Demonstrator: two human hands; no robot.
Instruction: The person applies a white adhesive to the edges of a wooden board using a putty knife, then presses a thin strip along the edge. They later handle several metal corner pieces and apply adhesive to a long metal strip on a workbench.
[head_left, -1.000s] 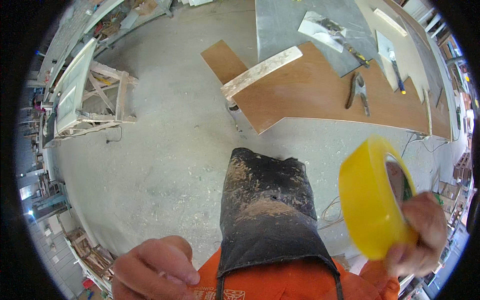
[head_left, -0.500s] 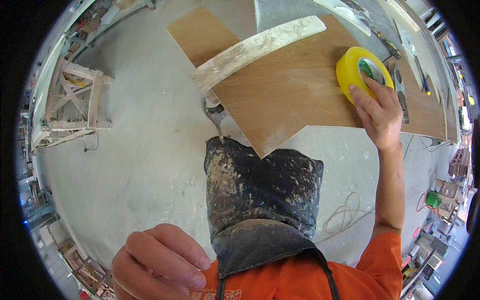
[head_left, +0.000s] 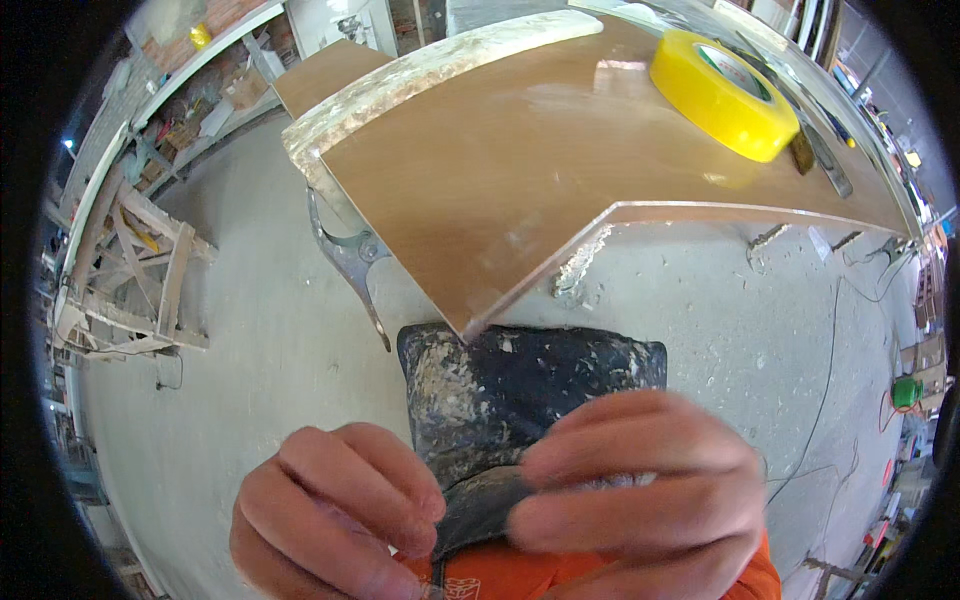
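Low in front of my chest, my left hand is closed, fingers curled in toward the thumb side; a tiny pale speck shows by the fingertips, too small to name. Facing it is my right hand, bent and smeared by motion, with its fingertips partly hidden. The two hands are apart. Beyond them lies a brown wooden board with an angled near edge and a pointed corner toward me. A roll of yellow tape rests on its right part. Along the board's far left side runs a curved whitish strip.
A metal clamp hangs at the board's left edge. A brush and a flat metal tool lie right of the tape. A rough wooden stand is on the left floor; cables run on the right. My black apron is stained.
My right hand has let go of the yellow tape roll, left on the board, and come down beside my left hand. The view has tilted up; my left hand stays low.
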